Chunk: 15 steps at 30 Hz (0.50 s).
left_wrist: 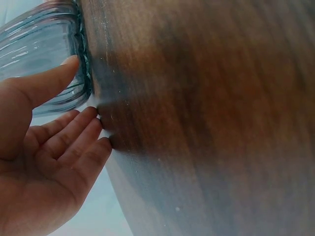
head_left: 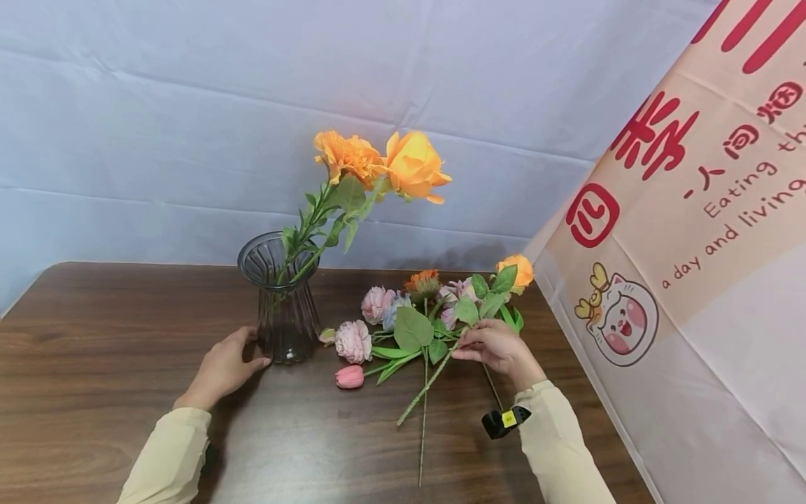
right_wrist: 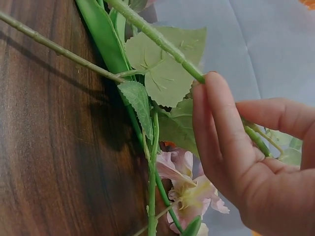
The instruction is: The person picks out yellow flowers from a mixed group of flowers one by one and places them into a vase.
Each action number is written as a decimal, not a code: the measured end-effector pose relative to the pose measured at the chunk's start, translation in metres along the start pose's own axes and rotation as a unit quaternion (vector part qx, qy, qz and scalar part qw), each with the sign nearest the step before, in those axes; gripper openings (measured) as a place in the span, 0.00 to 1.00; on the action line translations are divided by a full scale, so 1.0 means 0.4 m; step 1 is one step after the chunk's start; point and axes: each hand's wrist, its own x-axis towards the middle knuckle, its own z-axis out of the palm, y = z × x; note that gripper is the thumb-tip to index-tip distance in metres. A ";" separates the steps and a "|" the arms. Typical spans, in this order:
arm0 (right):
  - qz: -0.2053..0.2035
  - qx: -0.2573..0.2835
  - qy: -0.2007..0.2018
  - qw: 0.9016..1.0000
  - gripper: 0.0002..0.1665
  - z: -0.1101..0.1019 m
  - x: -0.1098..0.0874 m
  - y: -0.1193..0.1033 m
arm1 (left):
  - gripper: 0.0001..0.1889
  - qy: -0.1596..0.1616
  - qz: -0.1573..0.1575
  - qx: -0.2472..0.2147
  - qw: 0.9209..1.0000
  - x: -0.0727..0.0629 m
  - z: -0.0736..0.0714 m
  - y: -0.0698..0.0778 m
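Observation:
A dark, ribbed glass vase (head_left: 288, 325) stands on the table, holding an orange ruffled flower (head_left: 349, 157) and an orange rose (head_left: 415, 166) that lean right. My left hand (head_left: 223, 367) rests beside the vase's base, thumb in front and fingers toward its far side. In the left wrist view those fingers are nearly straight, the fingertips at the tabletop and the thumb over the glass (left_wrist: 42, 51). With thumb and fingers, my right hand (head_left: 500, 348) pinches the green stem (right_wrist: 160, 39) of another orange rose (head_left: 518, 271), whose bare end slants down to the left.
Loose flowers lie right of the vase: pale pink blooms (head_left: 354, 341), a pink tulip (head_left: 349, 376) and an orange-red flower (head_left: 422, 281). A long thin stem (head_left: 422, 434) points toward the front. Pale cloth (head_left: 189, 140) hangs behind the table (head_left: 126, 315); a printed banner (head_left: 693, 280) hangs at right.

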 end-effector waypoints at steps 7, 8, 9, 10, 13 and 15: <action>-0.005 0.022 -0.010 1.000 0.08 -0.003 -0.002 0.002 | 0.30 0.006 0.002 0.003 1.000 0.001 0.001 -0.003; -0.006 0.024 -0.013 1.000 0.09 -0.004 -0.003 0.002 | 0.30 0.007 0.003 0.004 1.000 0.001 0.001 -0.003; -0.007 0.026 -0.017 1.000 0.10 -0.005 -0.003 0.003 | 0.30 0.007 0.003 0.004 1.000 0.001 0.002 -0.004; -0.008 0.028 -0.021 0.999 0.11 -0.006 -0.004 0.004 | 0.30 0.007 0.004 0.004 1.000 0.001 0.002 -0.004; -0.011 0.035 -0.033 0.999 0.15 -0.008 -0.004 0.008 | 0.30 0.006 0.004 0.003 1.000 0.001 0.002 -0.005; -0.011 0.041 -0.041 0.998 0.17 -0.009 -0.003 0.012 | 0.30 0.005 0.004 0.002 1.000 0.001 0.003 -0.005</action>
